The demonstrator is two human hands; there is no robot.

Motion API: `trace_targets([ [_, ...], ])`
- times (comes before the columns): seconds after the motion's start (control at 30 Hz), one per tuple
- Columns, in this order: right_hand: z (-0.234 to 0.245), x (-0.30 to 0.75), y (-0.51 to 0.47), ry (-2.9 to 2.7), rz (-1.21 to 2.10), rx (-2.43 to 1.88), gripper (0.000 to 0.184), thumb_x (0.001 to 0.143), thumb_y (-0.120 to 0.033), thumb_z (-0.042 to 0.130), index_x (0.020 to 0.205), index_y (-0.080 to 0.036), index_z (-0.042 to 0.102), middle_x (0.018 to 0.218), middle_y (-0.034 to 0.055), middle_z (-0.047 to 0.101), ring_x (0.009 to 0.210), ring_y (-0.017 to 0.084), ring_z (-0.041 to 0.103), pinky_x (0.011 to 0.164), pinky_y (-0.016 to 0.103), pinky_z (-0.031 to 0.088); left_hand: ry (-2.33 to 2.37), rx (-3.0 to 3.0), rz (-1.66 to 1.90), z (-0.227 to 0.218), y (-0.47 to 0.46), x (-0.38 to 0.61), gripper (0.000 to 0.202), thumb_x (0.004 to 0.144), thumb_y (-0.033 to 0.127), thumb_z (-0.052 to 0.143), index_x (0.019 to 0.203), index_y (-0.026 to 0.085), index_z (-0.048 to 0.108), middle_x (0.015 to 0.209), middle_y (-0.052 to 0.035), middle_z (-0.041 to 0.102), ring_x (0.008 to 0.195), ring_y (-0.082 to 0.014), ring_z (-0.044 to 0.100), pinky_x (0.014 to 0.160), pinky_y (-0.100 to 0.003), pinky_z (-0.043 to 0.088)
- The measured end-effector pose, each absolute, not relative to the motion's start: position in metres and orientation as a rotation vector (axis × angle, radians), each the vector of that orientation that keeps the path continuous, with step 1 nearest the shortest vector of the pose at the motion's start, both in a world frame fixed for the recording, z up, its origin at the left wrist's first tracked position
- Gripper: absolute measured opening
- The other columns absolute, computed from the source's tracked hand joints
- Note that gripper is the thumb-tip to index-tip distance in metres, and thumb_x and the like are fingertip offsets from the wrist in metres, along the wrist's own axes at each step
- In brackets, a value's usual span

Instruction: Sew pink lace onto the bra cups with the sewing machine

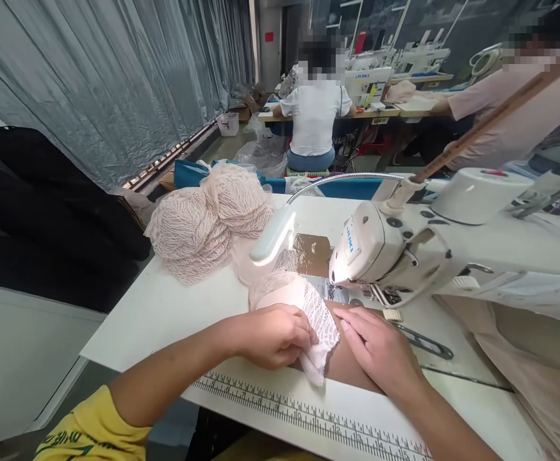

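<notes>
Yellow sleeve (102,426) nearest — left hand (280,336) clamped on lace (321,314).
Right hand (380,349) lies flat, fingers extended, on brown panel (346,368) — sewing machine (369,246) near.

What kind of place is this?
Probably a sewing workshop, maybe a clothes factory. There's a JUKI sewing machine up close, a pile of lace cups on the white table, and more sewing machines behind.

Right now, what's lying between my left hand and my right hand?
In the head view, between your left hand and right hand lie the edge of the pale lace piece and some brown surface.
</notes>
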State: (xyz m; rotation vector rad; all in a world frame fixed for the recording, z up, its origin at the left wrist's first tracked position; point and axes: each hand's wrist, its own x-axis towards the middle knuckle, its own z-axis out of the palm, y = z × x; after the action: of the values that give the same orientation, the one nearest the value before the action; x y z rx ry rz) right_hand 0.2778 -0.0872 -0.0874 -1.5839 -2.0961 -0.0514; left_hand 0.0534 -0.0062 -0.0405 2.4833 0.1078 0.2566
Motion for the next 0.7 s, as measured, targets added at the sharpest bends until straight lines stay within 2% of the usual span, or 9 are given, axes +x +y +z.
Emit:
trace_targets([
  [0.23,-0.089,0.28,-0.091,-2.088,0.029,-1.6,0.031,0.092,-0.018,0.039,0.105,-0.017,0.067,0.1,0.0058,0.072,0.079,0.017,0.069,0.067,0.029,0.055,0.06,2.488,0.235,-0.044,-0.008,0.057,0.021,0.07,0.003,0.052,0.08,0.016,0.065,0.098,-0.0072,0.072,0.098,-0.0188,0.063,0.097,-0.03,0.047],
  [0.4,-0.086,0.278,-0.092,-2.068,0.066,-1.599,0.031,0.093,-0.016,0.038,0.108,-0.017,0.065,0.103,0.0053,0.071,0.076,0.016,0.068,0.067,0.028,0.054,0.014,2.437,0.219,-0.044,-0.007,0.059,0.021,0.068,0.002,0.051,0.078,0.016,0.063,0.092,-0.0064,0.072,0.097,-0.0178,0.064,0.098,-0.03,0.046],
  [0.53,-0.084,0.278,-0.092,-2.063,0.057,-1.58,0.034,0.092,-0.014,0.037,0.113,-0.019,0.063,0.105,0.005,0.07,0.078,0.016,0.066,0.065,0.027,0.051,0.057,2.392,0.203,-0.041,-0.005,0.061,0.009,0.076,0.018,0.059,0.083,0.018,0.064,0.1,-0.0076,0.07,0.101,-0.0208,0.062,0.095,-0.033,0.048],
  [0.6,-0.084,0.279,-0.093,-2.109,0.041,-1.548,0.034,0.091,-0.012,0.037,0.11,-0.02,0.064,0.096,0.005,0.07,0.075,0.015,0.064,0.062,0.026,0.048,0.11,2.385,0.213,-0.04,-0.004,0.063,0.015,0.08,0.029,0.06,0.088,0.018,0.065,0.101,-0.009,0.069,0.1,-0.0215,0.062,0.092,-0.033,0.049],
  [0.7,-0.084,0.28,-0.093,-2.201,0.003,-1.518,0.036,0.088,-0.01,0.037,0.105,-0.021,0.067,0.082,0.0043,0.065,0.069,0.015,0.059,0.058,0.026,0.043,0.279,2.461,0.26,-0.042,-0.004,0.068,0.023,0.086,0.033,0.055,0.098,0.016,0.065,0.105,-0.0103,0.067,0.1,-0.0221,0.061,0.09,-0.034,0.049],
])
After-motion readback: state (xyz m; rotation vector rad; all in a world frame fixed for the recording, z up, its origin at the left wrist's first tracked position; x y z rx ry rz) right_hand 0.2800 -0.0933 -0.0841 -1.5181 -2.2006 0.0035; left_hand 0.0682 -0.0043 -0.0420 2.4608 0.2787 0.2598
